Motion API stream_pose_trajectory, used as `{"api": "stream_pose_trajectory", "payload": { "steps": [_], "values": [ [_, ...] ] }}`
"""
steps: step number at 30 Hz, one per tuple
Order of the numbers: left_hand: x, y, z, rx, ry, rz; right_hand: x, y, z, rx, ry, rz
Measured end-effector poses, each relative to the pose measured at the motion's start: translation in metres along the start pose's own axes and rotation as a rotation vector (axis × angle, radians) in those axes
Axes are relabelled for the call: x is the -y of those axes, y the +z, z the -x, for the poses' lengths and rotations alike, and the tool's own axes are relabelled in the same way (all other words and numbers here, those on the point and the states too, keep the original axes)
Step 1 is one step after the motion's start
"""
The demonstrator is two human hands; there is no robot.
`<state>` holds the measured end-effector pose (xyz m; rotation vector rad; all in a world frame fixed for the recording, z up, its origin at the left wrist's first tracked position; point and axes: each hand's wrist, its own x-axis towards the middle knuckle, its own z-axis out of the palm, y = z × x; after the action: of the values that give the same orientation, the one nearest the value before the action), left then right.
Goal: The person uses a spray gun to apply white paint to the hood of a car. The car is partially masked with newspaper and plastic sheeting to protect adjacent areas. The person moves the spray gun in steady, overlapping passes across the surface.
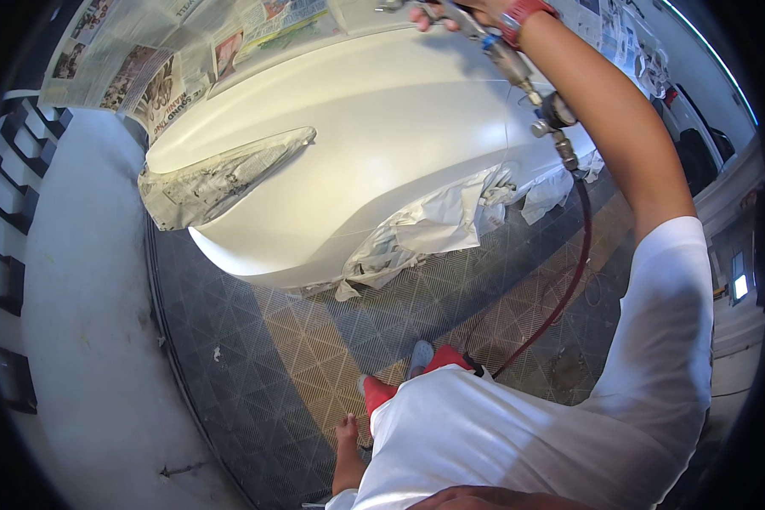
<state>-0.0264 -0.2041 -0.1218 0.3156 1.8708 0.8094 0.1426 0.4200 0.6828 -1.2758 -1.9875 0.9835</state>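
Note:
At the top edge, partly cut off, my right hand (482, 8) is closed around a spray gun (506, 59) held over the car body. A pressure gauge (558, 110) and metal couplings sit below the gun's handle, joined to a dark red air hose (585, 225). Beneath the gun lies a white car panel (374, 127) with a smooth, pale finish. Newspaper covers the headlight (221, 180), and masking paper (438, 223) fills the wheel opening. My left hand (347, 427) hangs low beside my body, away from the car; its fingers are too small to read.
Newspaper sheets (174, 72) cover the upper part of the car. A whitish wall (85, 280) with dark slatted openings runs along the left. Patterned grey and tan floor tiles (302, 340) lie underfoot, where the hose trails to the right of my feet.

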Motion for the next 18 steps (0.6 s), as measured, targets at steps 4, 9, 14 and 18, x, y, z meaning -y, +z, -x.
{"api": "stream_pose_trajectory", "payload": {
  "steps": [4, 9, 14, 18],
  "values": [
    [-0.014, -0.008, 0.023, -0.047, -0.142, 0.224, -0.068, -0.061, -0.016, -0.153, 0.081, 0.018],
    [-0.043, 0.005, 0.007, -0.055, -0.173, 0.155, -0.118, -0.149, 0.002, -0.328, 0.054, 0.008],
    [-0.048, 0.011, 0.004, -0.108, -0.118, 0.125, -0.168, -0.192, -0.028, -0.502, -0.011, -0.104],
    [-0.067, 0.019, 0.022, -0.117, -0.115, -0.030, -0.200, -0.238, -0.028, -0.629, 0.166, 0.195]
  ]
}}
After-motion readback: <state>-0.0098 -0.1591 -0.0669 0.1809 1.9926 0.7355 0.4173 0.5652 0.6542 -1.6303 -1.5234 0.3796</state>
